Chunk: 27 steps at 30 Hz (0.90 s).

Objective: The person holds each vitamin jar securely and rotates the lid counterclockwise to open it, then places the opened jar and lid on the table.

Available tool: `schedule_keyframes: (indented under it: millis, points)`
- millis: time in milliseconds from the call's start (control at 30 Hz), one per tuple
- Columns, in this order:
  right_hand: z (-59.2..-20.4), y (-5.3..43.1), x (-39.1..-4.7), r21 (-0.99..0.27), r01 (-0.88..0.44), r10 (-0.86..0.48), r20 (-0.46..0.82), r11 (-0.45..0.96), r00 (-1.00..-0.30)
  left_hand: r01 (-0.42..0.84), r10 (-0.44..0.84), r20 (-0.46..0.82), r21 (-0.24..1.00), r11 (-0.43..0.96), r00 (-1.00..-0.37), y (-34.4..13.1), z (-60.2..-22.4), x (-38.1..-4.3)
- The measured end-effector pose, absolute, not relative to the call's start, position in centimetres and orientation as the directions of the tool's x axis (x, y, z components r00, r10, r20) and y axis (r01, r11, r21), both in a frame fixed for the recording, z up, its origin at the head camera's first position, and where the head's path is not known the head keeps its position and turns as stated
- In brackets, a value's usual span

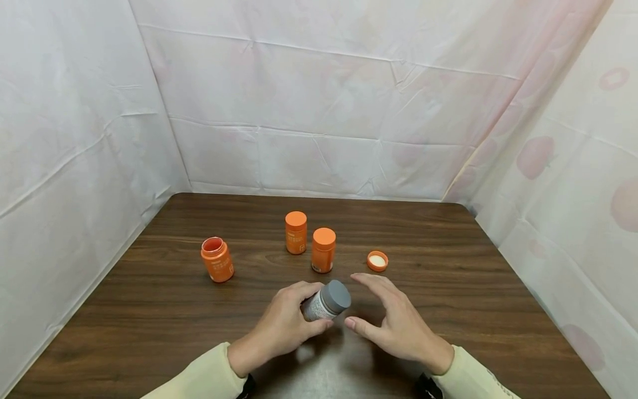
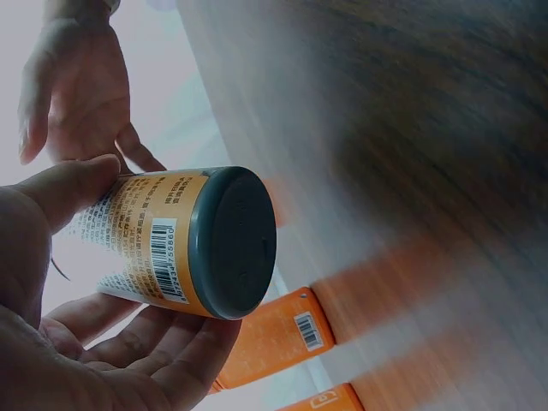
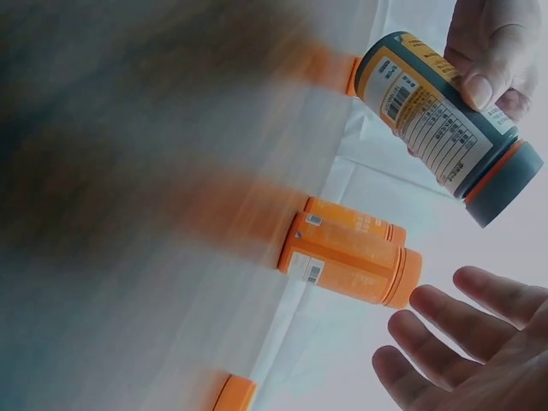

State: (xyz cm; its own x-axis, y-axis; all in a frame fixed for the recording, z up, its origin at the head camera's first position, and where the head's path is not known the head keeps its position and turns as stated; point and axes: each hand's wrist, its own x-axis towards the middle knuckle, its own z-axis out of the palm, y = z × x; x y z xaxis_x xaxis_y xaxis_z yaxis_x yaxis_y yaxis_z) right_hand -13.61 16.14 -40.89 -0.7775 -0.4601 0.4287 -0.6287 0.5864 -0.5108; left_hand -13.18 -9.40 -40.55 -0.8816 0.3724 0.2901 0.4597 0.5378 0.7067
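My left hand (image 1: 289, 321) grips a dark grey bottle (image 1: 317, 307) by its labelled body, thumb on the near side and fingers on the far side. The bottle is tilted, its grey cap (image 1: 336, 296) pointing up and to the right. In the left wrist view the label (image 2: 141, 235) carries a barcode, and the bottle's dark base (image 2: 240, 244) faces the camera. Just right of the cap, my right hand (image 1: 399, 321) is held with thumb and fingers spread, holding nothing. Its fingers (image 3: 467, 321) are extended apart from the bottle in the right wrist view.
Two capped orange bottles, one at the back (image 1: 296, 235) and one nearer (image 1: 323, 252), stand beyond the hands. An uncapped orange bottle (image 1: 218, 261) stands to the left. An orange cap (image 1: 377, 261) lies inside-up on the right of the wooden table (image 1: 448, 266).
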Motion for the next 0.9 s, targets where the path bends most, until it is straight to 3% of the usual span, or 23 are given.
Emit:
schedule_keyframes:
  millis: [900]
  points:
    - [-41.07, 15.18, -13.58, -0.591, -0.646, -0.450, 0.466, 0.482, -0.762, 0.480, 0.445, 0.249, 0.688, 0.544, -0.860, -8.39, -40.49, -12.65]
